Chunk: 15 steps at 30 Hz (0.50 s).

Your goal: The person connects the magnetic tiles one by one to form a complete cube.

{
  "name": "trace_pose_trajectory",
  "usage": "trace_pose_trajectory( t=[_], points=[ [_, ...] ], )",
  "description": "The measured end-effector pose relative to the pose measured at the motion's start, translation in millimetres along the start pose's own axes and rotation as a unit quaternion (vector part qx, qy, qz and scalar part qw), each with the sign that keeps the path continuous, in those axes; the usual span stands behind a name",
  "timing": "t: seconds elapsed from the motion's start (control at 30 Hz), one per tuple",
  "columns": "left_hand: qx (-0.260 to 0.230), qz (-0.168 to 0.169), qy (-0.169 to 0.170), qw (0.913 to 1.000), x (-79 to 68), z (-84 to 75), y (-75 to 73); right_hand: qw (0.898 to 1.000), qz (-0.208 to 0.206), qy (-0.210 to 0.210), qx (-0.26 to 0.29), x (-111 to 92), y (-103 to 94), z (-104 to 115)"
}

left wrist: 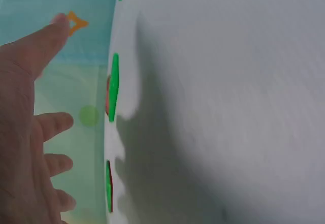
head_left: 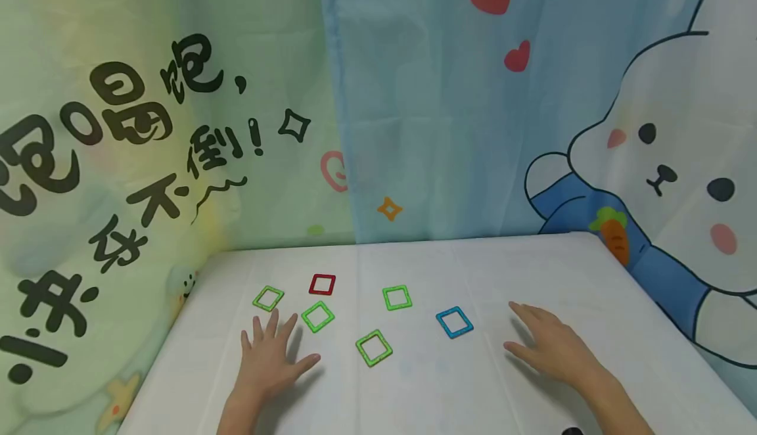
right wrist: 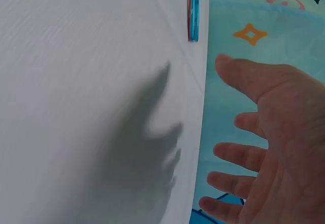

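Note:
My left hand (head_left: 267, 356) hovers over the left of the white table with its fingers spread, holding nothing. Just beyond its fingertips lie a green square frame (head_left: 254, 301) and another green square frame (head_left: 303, 317). A red square frame (head_left: 311, 284) lies farther back. Toward the middle are a green square frame (head_left: 385, 299) and a nearer green square frame (head_left: 359, 349). To their right lies a blue square frame (head_left: 441, 322). My right hand (head_left: 552, 345) hovers right of the blue frame, fingers extended and nothing in it. Both wrist views show each hand's shadow on the tabletop.
The white table (head_left: 449, 389) ends at the back against a printed curtain (head_left: 432, 159) with hearts, black lettering and a white cartoon animal (head_left: 680, 238). A small dark object (head_left: 572, 431) shows at the bottom edge, beside the right forearm; its kind is unclear.

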<state>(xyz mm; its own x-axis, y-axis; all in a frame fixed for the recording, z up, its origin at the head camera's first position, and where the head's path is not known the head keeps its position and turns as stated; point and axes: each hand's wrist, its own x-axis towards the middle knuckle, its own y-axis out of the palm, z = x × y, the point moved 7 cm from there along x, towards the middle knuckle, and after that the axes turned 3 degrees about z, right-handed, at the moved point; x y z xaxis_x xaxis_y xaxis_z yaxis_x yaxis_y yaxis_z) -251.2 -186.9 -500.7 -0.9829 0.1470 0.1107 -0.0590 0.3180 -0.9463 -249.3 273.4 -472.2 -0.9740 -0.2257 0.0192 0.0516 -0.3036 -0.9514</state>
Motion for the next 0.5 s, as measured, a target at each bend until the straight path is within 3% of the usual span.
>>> trace_pose_trajectory(
  t=[0.27, 0.5],
  points=[
    [-0.043, 0.003, 0.027, 0.9987, 8.5, -15.9, 0.0, 0.998, 0.020, 0.005, 0.051, 15.2, 4.1, 21.4],
    [-0.039, 0.001, 0.007, 0.9992, 18.3, -16.5, 7.3, 0.997, 0.015, -0.011, 0.076, 19.6, 4.6, 36.8]
  ],
)
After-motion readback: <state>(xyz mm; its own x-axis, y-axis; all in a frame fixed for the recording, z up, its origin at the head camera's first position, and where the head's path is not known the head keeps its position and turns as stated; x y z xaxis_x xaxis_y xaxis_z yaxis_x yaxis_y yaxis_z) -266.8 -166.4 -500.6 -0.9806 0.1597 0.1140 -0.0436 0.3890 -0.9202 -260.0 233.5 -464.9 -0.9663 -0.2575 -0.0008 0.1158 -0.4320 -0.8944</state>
